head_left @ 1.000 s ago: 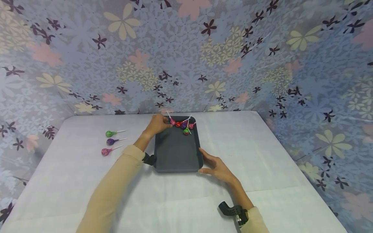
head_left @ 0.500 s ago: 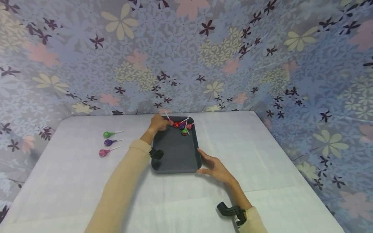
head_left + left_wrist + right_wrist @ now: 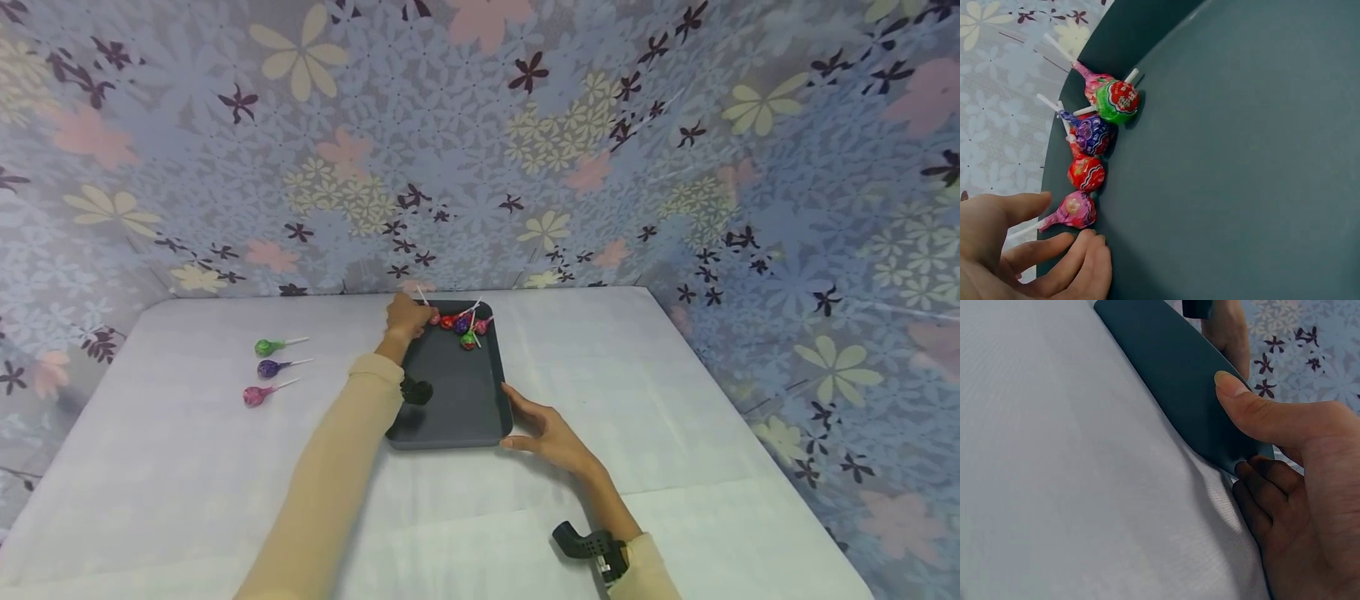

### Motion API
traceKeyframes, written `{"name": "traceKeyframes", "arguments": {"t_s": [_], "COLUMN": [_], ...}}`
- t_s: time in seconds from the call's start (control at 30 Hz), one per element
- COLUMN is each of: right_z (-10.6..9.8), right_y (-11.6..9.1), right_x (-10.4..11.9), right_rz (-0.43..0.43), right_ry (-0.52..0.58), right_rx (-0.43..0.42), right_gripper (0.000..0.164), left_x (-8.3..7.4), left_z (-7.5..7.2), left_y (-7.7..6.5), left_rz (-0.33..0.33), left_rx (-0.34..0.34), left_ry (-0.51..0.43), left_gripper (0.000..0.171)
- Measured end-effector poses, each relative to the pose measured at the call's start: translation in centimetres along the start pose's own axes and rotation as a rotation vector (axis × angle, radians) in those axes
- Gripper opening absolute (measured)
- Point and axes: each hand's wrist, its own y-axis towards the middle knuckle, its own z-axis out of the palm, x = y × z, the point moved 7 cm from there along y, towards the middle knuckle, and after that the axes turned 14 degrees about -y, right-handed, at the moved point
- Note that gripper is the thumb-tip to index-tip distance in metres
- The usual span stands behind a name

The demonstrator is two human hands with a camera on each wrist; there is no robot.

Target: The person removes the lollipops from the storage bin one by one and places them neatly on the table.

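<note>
A dark grey tray (image 3: 461, 396) lies on the white-covered table, with several wrapped lollipops gathered at its far end. My left hand (image 3: 407, 318) is at the far left corner. In the left wrist view its thumb and fingers stand apart on either side of a pink lollipop (image 3: 1077, 210), whose stick crosses the rim. Beside that one lie a red lollipop (image 3: 1087, 173), a purple lollipop (image 3: 1094, 134), a green lollipop (image 3: 1117, 101) and another pink one. My right hand (image 3: 551, 433) holds the tray's near right corner, thumb on the near wall, fingers curled at the side.
Left of the tray, a green lollipop (image 3: 268, 347), a purple lollipop (image 3: 268, 368) and a pink lollipop (image 3: 257, 395) lie in a column on the table (image 3: 187, 467). Flower-patterned cloth (image 3: 450, 167) rises behind and at the sides. A black wrist camera (image 3: 416, 390) overhangs the tray.
The left forearm and its wrist camera have swung rightward over the tray while the hand stays by the pink lollipop. The right hand keeps its place; the whole view has shifted slightly.
</note>
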Motion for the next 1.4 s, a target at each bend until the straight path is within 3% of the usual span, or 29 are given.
{"name": "traceKeyframes", "arguments": {"t_s": [0.13,0.33,0.8,0.97,1.2,1.4], "right_z": [0.0,-0.1,0.0,-0.1,-0.2,0.0], "right_y": [0.0,-0.1,0.0,-0.1,0.0,0.0], "right_x": [0.2,0.5,0.2,0.2,0.3,0.4], "right_rz": [0.0,-0.013,-0.013,-0.023,-0.024,-0.014], "right_ry": [-0.006,-0.007,-0.012,-0.006,0.0,0.002], "right_rx": [0.006,-0.005,-0.01,-0.018,-0.017,-0.008], "right_gripper": [0.087,0.085,0.087,0.086,0.087,0.086], "left_x": [-0.4,-0.4,-0.1,-0.6,-1.2,-2.6], "left_z": [0.1,0.0,0.0,0.2,-0.1,-0.8], "left_y": [-0.6,-1.0,0.1,0.2,-0.1,-1.0], "left_rz": [0.026,0.011,-0.004,0.052,0.152,0.306], "left_rx": [-0.052,-0.097,-0.081,-0.058,-0.039,0.019], "left_ry": [0.045,0.081,0.07,0.114,0.145,0.158], "left_gripper": [0.037,0.046,0.043,0.02,0.014,0.013]}}
